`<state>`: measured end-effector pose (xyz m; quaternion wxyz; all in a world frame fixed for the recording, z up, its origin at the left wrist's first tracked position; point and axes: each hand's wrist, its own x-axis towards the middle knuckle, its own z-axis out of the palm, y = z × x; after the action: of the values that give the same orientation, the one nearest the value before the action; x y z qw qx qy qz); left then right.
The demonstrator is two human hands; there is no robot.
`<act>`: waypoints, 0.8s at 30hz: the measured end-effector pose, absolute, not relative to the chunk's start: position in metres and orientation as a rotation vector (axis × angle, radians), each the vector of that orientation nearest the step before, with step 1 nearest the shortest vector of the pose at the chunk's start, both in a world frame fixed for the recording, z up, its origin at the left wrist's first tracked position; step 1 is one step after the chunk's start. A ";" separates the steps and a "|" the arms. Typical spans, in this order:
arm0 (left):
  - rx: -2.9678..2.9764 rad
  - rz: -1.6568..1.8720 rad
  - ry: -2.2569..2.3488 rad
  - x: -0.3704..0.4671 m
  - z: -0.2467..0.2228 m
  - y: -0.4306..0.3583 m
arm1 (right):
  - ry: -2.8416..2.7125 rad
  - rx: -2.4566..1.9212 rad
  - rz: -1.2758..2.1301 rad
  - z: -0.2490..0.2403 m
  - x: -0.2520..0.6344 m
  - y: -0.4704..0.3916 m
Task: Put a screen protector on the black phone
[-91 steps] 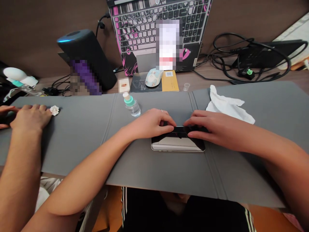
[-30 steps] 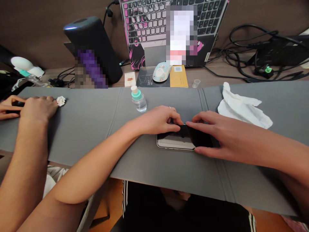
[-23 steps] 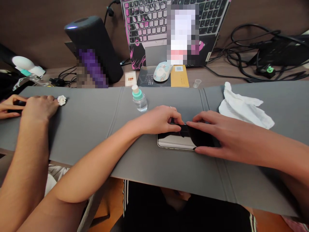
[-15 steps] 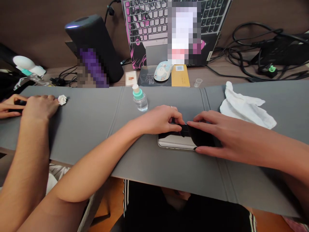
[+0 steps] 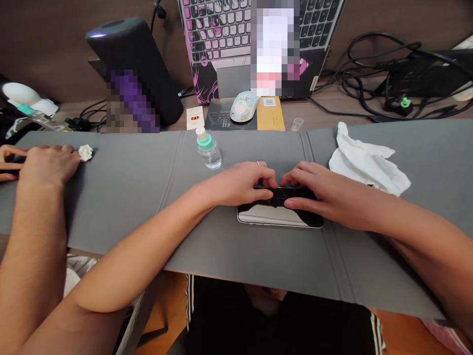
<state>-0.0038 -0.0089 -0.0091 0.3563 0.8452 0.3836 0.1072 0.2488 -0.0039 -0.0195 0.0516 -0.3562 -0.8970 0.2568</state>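
Observation:
A dark, glossy phone (image 5: 281, 216) with a silvery reflection lies flat on the grey desk mat (image 5: 221, 251). My left hand (image 5: 246, 183) pinches the phone's far edge near its left end, thumb on the glass and fingers curled behind. On the right part of that same edge, my right hand (image 5: 314, 190) has its thumb on the glass and fingertips just beyond the rim. The two hands are a small gap apart. What lies under the fingertips is partly hidden.
Beyond the phone stand a clear pump bottle (image 5: 210, 152) and a crumpled white cloth (image 5: 364, 160). Behind are a mouse (image 5: 244, 107), a laptop (image 5: 229, 74), a black speaker-like tower (image 5: 148, 64) and cables (image 5: 354, 84). Another person's hands (image 5: 50, 165) rest at far left.
My right hand has moved from the phone's right part, where its thumb was at the near edge, up to the far edge. The view has shifted slightly right.

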 end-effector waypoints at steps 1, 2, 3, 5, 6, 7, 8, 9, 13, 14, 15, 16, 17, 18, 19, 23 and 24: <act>2.185 0.276 0.993 -0.004 -0.009 -0.009 | -2.737 -1.076 0.784 -0.021 0.250 -0.004; 2.186 0.274 0.998 -0.004 -0.009 -0.009 | -2.745 -1.066 0.788 -0.022 0.250 -0.003; 2.183 0.271 1.004 -0.003 -0.009 -0.009 | -2.745 -1.058 0.793 -0.021 0.250 -0.003; 2.170 0.277 1.010 -0.004 -0.009 -0.008 | -2.724 -1.046 0.829 -0.018 0.250 -0.003; 2.164 0.285 1.007 -0.004 -0.009 -0.008 | -2.698 -1.042 0.861 -0.015 0.249 -0.003; 2.159 0.298 0.999 -0.004 -0.009 -0.008 | -2.669 -1.046 0.894 -0.012 0.248 -0.003; 2.160 0.316 0.990 -0.005 -0.009 -0.008 | -2.642 -1.055 0.920 -0.009 0.247 -0.003; 2.165 0.334 0.981 -0.005 -0.010 -0.008 | -2.624 -1.066 0.933 -0.007 0.246 -0.003; 2.188 0.374 0.970 -0.006 -0.011 -0.009 | -2.656 -1.082 0.873 -0.002 0.246 -0.002; 2.190 0.383 0.969 -0.005 -0.011 -0.009 | -2.669 -1.076 0.857 -0.002 0.247 -0.001; 2.194 0.393 0.969 -0.005 -0.011 -0.009 | -2.676 -1.072 0.841 -0.002 0.248 -0.001; 2.200 0.403 0.971 -0.004 -0.011 -0.009 | -2.679 -1.068 0.823 -0.002 0.249 -0.001; 2.208 0.415 0.978 -0.003 -0.011 -0.009 | -2.681 -1.067 0.802 -0.001 0.250 -0.001; 2.216 0.427 0.986 -0.003 -0.011 -0.009 | -2.681 -1.062 0.777 -0.001 0.251 -0.001; 2.222 0.440 0.995 -0.002 -0.012 -0.008 | -2.681 -1.058 0.749 0.000 0.252 -0.001; 2.214 0.476 1.030 -0.003 -0.014 -0.007 | -2.684 -1.058 0.658 0.004 0.255 -0.002; 2.215 0.467 1.025 -0.004 -0.013 -0.006 | -2.695 -1.061 0.657 0.004 0.256 -0.002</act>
<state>-0.0038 -0.0064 -0.0133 0.3226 0.8436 0.3906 0.1780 0.2558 -0.0022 0.0042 0.0857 -0.3561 -0.9041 0.2204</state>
